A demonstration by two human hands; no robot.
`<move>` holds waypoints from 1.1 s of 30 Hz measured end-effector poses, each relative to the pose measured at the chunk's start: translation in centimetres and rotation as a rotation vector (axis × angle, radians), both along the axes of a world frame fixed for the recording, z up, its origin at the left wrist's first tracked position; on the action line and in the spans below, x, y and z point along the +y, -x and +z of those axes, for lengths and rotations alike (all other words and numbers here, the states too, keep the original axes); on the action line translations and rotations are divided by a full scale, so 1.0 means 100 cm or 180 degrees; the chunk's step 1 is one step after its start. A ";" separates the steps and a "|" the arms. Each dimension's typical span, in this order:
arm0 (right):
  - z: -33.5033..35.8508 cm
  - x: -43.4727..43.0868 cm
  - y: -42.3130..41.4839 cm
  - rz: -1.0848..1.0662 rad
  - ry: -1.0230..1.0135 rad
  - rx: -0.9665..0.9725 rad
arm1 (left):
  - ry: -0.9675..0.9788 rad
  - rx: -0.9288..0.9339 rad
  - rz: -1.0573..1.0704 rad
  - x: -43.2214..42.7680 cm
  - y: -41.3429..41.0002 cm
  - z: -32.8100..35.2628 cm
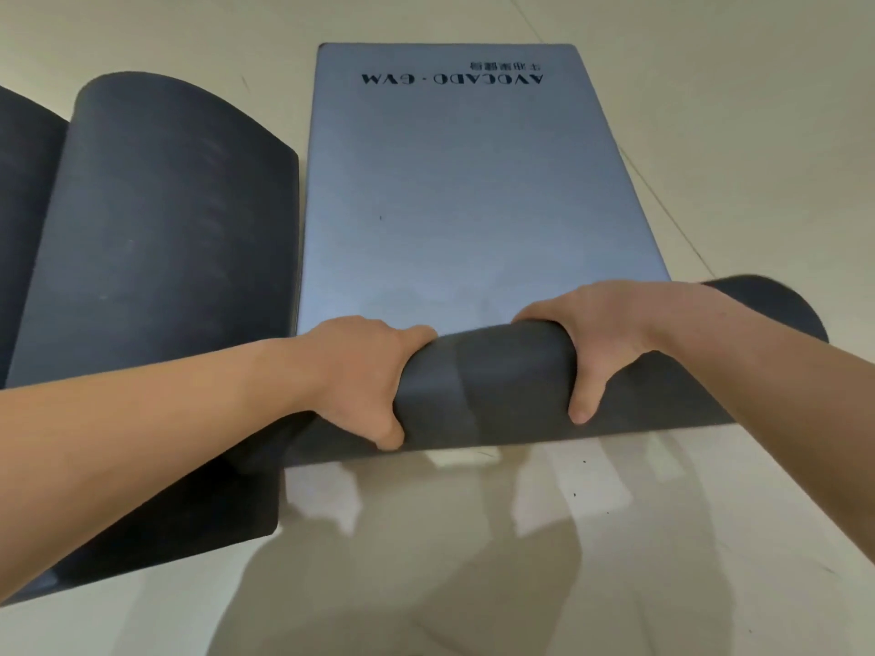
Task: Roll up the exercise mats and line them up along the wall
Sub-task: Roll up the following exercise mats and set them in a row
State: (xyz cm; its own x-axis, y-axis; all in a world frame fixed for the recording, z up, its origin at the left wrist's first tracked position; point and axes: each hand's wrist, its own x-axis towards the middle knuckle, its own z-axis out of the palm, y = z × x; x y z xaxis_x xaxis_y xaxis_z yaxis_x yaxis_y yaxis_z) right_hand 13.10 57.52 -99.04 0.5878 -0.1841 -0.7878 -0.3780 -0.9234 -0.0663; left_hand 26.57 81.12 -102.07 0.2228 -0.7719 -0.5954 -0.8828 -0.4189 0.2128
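**Desk:** What is in the frame?

**Photographer:** A blue-grey foam exercise mat [454, 182] lies flat on a pale glossy tiled floor [710, 111], its far end printed with dark lettering, "AVOCADO · GYM", upside down to the camera. The near end is curled into a dark grey roll [492, 385] running across the lower middle of the picture.

**Desk:** And the hands?

**Photographer:** Both bare hands grip that roll. The left hand [360, 371] wraps it near its left end, fingers curled over the top and thumb pressed against the near side. The right hand [601, 333] clasps it just right of centre, fingers closed over the far side, thumb pointing down the near face. The roll's right end sticks out past the right forearm.

**Desk:** Anything beside it?

**Photographer:** A second dark grey foam mat [165, 220] lies just left, nearly touching the first mat's edge, its far end bowed up off the floor. A further dark sheet [23, 205] shows at the left border; whether that is a third mat cannot be told.
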 end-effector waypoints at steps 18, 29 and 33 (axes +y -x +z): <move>-0.031 0.062 0.031 0.0712 0.1323 -0.0852 | 0.0400 -0.0755 0.0119 0.000 -0.031 0.024; 0.001 0.032 -0.028 0.0223 0.0662 -0.0370 | 0.0308 -0.1446 -0.0251 0.026 -0.005 -0.018; -0.018 0.047 -0.011 0.0522 0.0925 -0.0762 | 0.0295 -0.1342 -0.0378 0.018 -0.020 -0.014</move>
State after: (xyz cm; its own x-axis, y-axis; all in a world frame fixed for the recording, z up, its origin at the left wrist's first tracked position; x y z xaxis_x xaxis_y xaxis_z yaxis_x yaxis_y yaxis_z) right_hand 14.19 62.19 -100.84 0.7882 -0.2674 -0.5543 -0.2297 -0.9634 0.1381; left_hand 28.55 82.92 -103.48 0.3378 -0.8526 -0.3987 -0.9412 -0.3055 -0.1440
